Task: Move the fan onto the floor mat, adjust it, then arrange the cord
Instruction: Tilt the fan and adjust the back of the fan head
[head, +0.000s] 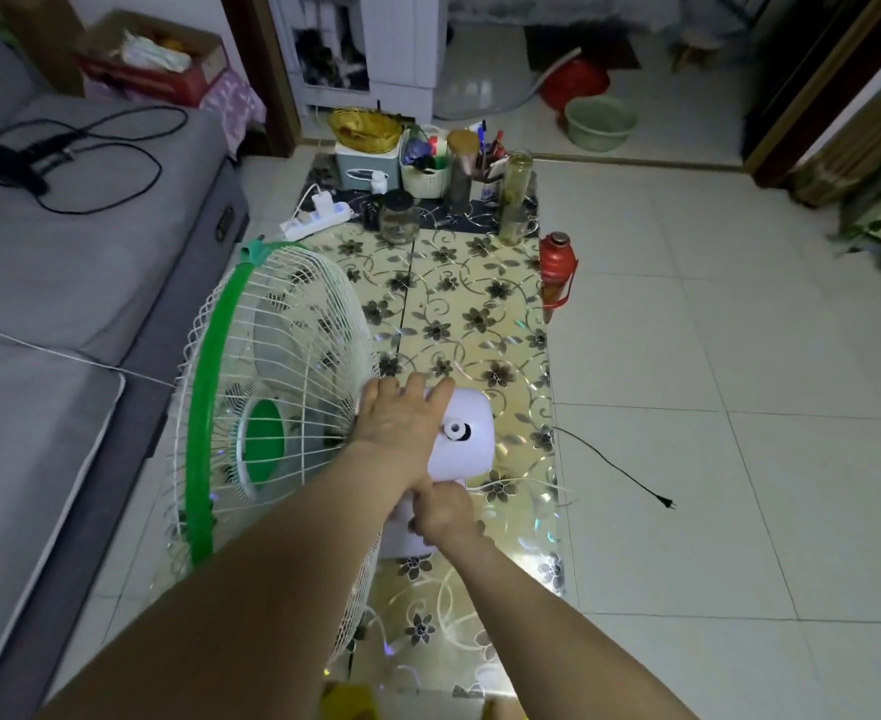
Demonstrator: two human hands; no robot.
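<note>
A: In the head view, where was the fan [272,397] found, and how was it held?

B: It was seen standing on the mat [480,314], at the mat's left edge, with the cage turned toward the sofa [64,304] and the motor housing [461,439] pointing right. The left hand [399,420] was laid over the housing top, fingers nearly straight and close together, pressed on it, not wrapped round it. The right hand [441,514] was set lower, just under the housing at the neck; its fingers were curled there, though what exactly was gripped could not be told.

A: And the cord [615,467]?

B: It was seen trailing right off the mat onto the tiles, plug end well apart from both hands; the right hand was judged nearer.

A: What stood in the way?

B: A red flask [556,267] at the mat's right edge, and jars [515,197] and a power strip [316,220] at the far end, were noted, all apart from the fan.
</note>
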